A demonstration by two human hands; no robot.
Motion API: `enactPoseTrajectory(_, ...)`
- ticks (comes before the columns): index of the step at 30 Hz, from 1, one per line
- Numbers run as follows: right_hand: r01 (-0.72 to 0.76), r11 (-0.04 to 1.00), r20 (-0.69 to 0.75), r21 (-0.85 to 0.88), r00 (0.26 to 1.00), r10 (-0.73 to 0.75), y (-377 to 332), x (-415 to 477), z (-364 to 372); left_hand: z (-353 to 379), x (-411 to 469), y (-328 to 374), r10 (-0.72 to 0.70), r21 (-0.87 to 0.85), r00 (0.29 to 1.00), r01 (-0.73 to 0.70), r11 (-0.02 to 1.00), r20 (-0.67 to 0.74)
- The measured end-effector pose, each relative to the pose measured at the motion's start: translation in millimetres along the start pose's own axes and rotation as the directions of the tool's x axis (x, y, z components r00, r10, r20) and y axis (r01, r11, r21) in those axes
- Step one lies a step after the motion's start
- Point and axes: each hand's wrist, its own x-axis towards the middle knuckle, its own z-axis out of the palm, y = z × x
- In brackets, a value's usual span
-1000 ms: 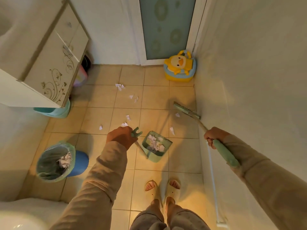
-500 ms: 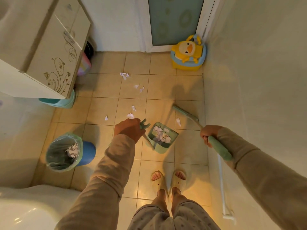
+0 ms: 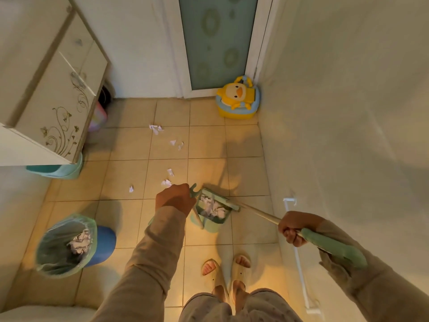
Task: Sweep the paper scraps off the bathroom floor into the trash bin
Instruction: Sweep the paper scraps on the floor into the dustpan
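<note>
My left hand (image 3: pixel 175 199) grips the top of the long handle of a green dustpan (image 3: pixel 210 221), which stands on the tiles and holds crumpled paper. My right hand (image 3: pixel 293 227) grips the broom handle (image 3: pixel 329 244). The broom head (image 3: pixel 220 201) lies across the dustpan's far rim. Several white paper scraps (image 3: pixel 156 129) lie on the floor beyond the dustpan, some near my left hand (image 3: pixel 166 182). The blue trash bin (image 3: pixel 69 245), lined with a green bag and holding paper, stands at lower left.
A white vanity cabinet (image 3: pixel 55 101) hangs at left with a teal basin (image 3: pixel 58 170) under it. A yellow duck potty (image 3: pixel 239 98) sits in the far corner by the door (image 3: pixel 218 43). The wall (image 3: pixel 348 112) runs along the right. My slippered feet (image 3: pixel 226 268) stand below the dustpan.
The broom head has swung left from the wall side onto the dustpan's rim. The scraps that lay to the right of the dustpan are no longer on the floor there.
</note>
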Motion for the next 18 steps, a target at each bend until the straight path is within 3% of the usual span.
enactPoseTrajectory(9, 0.078, 0.991, -0.028, 0.111, 0.997, -0.076, 28.1, -16.2, 17.8, 8.5, -10.6, -17.0, -0.009, -0.048, 1.0, 0.008, 0.999, -0.008)
enactPoseTrajectory(18, 0.128, 0.984, -0.045, 0.122, 0.991, -0.124, 6.6, -19.3, 18.2, 11.0, -23.5, -47.0, -0.079, -0.096, 0.996, 0.074, 0.993, -0.052)
